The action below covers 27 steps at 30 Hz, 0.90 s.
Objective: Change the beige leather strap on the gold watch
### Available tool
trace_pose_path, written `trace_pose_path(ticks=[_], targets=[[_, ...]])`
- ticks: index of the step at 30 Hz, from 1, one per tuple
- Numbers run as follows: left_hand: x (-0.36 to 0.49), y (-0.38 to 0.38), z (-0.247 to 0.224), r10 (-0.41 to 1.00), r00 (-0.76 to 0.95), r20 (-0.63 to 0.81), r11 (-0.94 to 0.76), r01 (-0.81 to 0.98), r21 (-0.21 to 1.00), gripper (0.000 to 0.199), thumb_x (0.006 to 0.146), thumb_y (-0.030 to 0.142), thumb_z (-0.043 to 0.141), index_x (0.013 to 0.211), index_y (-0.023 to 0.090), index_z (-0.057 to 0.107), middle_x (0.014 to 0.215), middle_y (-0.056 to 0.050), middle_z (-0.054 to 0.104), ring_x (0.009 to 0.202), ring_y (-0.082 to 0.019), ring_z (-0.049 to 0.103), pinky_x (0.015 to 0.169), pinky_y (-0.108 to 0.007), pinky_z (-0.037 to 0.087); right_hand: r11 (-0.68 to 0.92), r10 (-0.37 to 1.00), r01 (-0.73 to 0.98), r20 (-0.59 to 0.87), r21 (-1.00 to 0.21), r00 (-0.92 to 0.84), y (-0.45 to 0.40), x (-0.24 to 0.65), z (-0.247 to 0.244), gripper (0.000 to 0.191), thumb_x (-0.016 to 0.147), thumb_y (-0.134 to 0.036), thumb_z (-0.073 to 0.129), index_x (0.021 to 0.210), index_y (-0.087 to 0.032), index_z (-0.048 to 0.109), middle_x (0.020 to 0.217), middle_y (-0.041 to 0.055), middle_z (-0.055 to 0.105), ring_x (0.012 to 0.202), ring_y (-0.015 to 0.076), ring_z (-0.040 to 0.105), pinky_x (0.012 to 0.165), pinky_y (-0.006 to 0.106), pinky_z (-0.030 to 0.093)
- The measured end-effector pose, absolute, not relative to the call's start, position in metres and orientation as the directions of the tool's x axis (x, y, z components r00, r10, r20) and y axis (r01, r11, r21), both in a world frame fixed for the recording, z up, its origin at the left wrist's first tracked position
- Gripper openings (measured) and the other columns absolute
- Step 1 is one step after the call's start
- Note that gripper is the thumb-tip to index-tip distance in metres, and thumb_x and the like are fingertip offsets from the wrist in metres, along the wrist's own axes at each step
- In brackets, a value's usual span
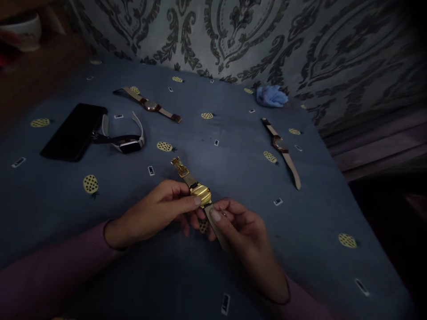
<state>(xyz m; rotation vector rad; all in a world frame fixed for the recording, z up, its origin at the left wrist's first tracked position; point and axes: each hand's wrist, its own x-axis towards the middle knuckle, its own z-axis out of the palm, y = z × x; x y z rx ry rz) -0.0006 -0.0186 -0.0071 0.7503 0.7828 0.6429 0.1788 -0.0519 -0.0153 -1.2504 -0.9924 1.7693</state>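
A wristwatch (201, 194) with a gold case is held above the table, its shiny back facing up. My left hand (156, 211) grips the case, with the thumb lying across the gold back. The strap's gold clasp (180, 167) points away from me. On the near side, my right hand (245, 235) pinches the pale inner face of the strap close to the case. A small metallic bit shows at the right fingertips, too small to name. The lower end of the strap fades into shadow by the right palm.
Two brown-strapped watches lie flat, one at the back left (151, 106) and one at the right (279, 143). A black phone (74, 132) and a smartwatch (130, 146) are at the left. A crumpled blue cloth (271, 96) sits near the wall. Blue pineapple-print cloth (233, 173) covers the table.
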Motion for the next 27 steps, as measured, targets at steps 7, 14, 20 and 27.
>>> trace_pose_path(ticks=[7, 14, 20, 27], targets=[[-0.003, -0.021, -0.009, 0.736, 0.583, -0.344, 0.557, -0.232, 0.798, 0.022, 0.088, 0.031, 0.064, 0.082, 0.009, 0.065, 0.074, -0.004, 0.065, 0.062, -0.009, 0.061, 0.053, -0.017, 0.049, -0.403, 0.895, -0.094, -0.370, -0.910, -0.249, -0.052, 0.179, -0.015, 0.023, 0.085, -0.041, 0.071, 0.080, -0.019, 0.065, 0.059, -0.0024, 0.060, 0.051, 0.0086, 0.046, 0.050, 0.023, 0.033], [0.001, -0.023, -0.008, 0.781, 0.517, -0.351, 0.481, -0.138, 0.866, 0.026, 0.088, 0.035, 0.061, 0.081, 0.010, 0.064, 0.070, -0.003, 0.061, 0.067, -0.011, 0.059, 0.047, -0.014, 0.045, -0.251, 0.945, 0.010, -0.248, -0.968, -0.212, -0.055, 0.176, -0.014, 0.022, 0.089, -0.038, 0.066, 0.079, -0.019, 0.063, 0.063, -0.0020, 0.061, 0.055, 0.0093, 0.049, 0.052, 0.023, 0.035], [0.002, -0.026, -0.003, 0.786, 0.480, -0.390, 0.494, -0.109, 0.862, 0.029, 0.086, 0.039, 0.062, 0.084, 0.011, 0.065, 0.072, -0.003, 0.059, 0.068, -0.012, 0.056, 0.042, -0.012, 0.040, -0.192, 0.959, 0.074, -0.203, -0.979, -0.195, -0.058, 0.174, -0.017, 0.023, 0.091, -0.038, 0.063, 0.081, -0.019, 0.055, 0.062, -0.0031, 0.059, 0.053, 0.0087, 0.047, 0.052, 0.022, 0.037], [0.002, -0.025, 0.002, 0.759, 0.485, -0.434, 0.547, -0.115, 0.829, 0.028, 0.084, 0.038, 0.065, 0.085, 0.010, 0.066, 0.070, -0.002, 0.060, 0.057, -0.009, 0.054, 0.036, -0.012, 0.036, -0.230, 0.959, 0.006, -0.228, -0.973, -0.170, -0.061, 0.173, -0.024, 0.026, 0.091, -0.036, 0.063, 0.087, -0.024, 0.041, 0.060, -0.0064, 0.058, 0.046, 0.0063, 0.039, 0.041, 0.017, 0.027]])
